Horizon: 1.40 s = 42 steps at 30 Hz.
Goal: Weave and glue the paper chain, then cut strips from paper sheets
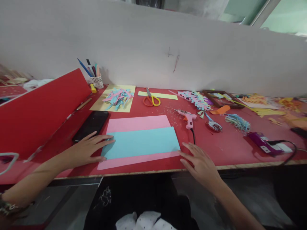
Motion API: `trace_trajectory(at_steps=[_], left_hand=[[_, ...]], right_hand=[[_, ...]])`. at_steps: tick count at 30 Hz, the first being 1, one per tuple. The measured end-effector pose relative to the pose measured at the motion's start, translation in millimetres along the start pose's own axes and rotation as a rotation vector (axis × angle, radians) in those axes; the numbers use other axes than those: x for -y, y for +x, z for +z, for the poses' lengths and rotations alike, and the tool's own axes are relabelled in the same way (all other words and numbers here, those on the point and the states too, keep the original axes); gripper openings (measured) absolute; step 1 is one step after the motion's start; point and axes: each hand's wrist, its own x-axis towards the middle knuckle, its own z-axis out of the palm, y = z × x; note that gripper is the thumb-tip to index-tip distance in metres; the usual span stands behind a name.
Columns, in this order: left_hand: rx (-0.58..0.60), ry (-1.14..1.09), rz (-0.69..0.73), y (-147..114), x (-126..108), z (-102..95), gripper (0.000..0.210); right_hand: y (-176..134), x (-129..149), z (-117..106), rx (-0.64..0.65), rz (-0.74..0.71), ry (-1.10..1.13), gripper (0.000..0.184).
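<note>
A light blue paper sheet (141, 143) lies flat on top of a larger pink paper sheet (139, 123), whose back and front strips show on either side of it. My left hand (88, 148) rests with fingers spread, its fingertips on the left edge of the blue sheet. At the lower right corner of the blue sheet, the fingertips of my right hand (198, 161) touch the paper, the fingers apart. Neither hand grips anything. Just behind my left hand lies a black phone (92, 124).
Behind the sheets lie scissors (151, 98) and cut paper strips (119, 98) on yellow paper. A pink glue gun (188, 118) and a spoon-shaped item (213, 124) are to the right, near a purple power strip (265, 143). A red board (45, 105) leans at left.
</note>
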Motion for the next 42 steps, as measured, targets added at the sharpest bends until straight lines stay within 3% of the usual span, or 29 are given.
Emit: trace_trajectory(at_steps=[4, 6, 9, 12, 14, 17, 20, 23, 27, 32, 37, 39, 40, 42], left_hand=[[-0.012, 0.007, 0.02, 4.7, -1.7, -7.2, 0.051], [-0.03, 0.02, 0.001, 14.2, -12.0, -14.2, 0.046], [-0.065, 0.041, -0.035, 38.5, -42.7, -24.6, 0.038], [-0.09, 0.014, 0.024, 65.3, -77.5, -26.5, 0.045], [-0.097, 0.022, 0.06, 78.3, -92.8, -22.7, 0.045], [-0.132, 0.108, 0.112, 88.1, -100.1, -17.0, 0.021], [-0.31, 0.196, 0.193, 92.1, -99.2, -20.5, 0.009], [-0.57, 0.342, 0.194, 96.4, -100.1, -36.5, 0.021], [-0.784, 0.535, 0.217, 100.8, -98.4, -67.4, 0.028], [-0.812, 0.663, 0.231, 88.8, -76.4, -92.8, 0.029], [-0.746, 0.721, 0.135, 48.2, -27.1, -93.1, 0.034], [-0.708, 0.673, -0.023, 31.9, -11.0, -91.8, 0.038], [-0.73, 0.648, -0.198, 26.9, -7.3, -91.9, 0.036], [-0.769, 0.501, -0.347, 25.7, -11.9, -94.4, 0.033]], right_hand=[[6.6, -1.3, -2.3, -0.117, 0.08, -0.032, 0.036], [19.6, 4.5, -0.8, -0.126, 0.054, 0.036, 0.032], [49.4, 22.0, 3.3, 0.06, -0.125, 0.183, 0.034], [80.0, 41.8, 7.4, 0.248, -0.271, 0.24, 0.042], [93.7, 50.5, 10.0, 0.272, -0.377, 0.202, 0.033], [103.0, 54.8, 13.5, 0.197, -0.552, 0.063, 0.015], [109.4, 55.2, 14.0, 0.01, -0.595, -0.044, 0.027], [122.1, 57.9, 6.5, -0.191, -0.555, -0.038, 0.033], [140.3, 62.6, -15.1, -0.296, -0.504, 0.132, 0.044], [144.5, 49.3, -41.1, -0.179, -0.428, 0.364, 0.048], [133.6, 10.8, -52.9, -0.128, -0.307, 0.431, 0.047], [128.8, -0.1, -54.8, -0.154, -0.28, 0.435, 0.046], [127.2, -2.3, -55.3, -0.175, -0.285, 0.432, 0.046], [126.3, 0.7, -56.3, -0.192, -0.349, 0.412, 0.046]])
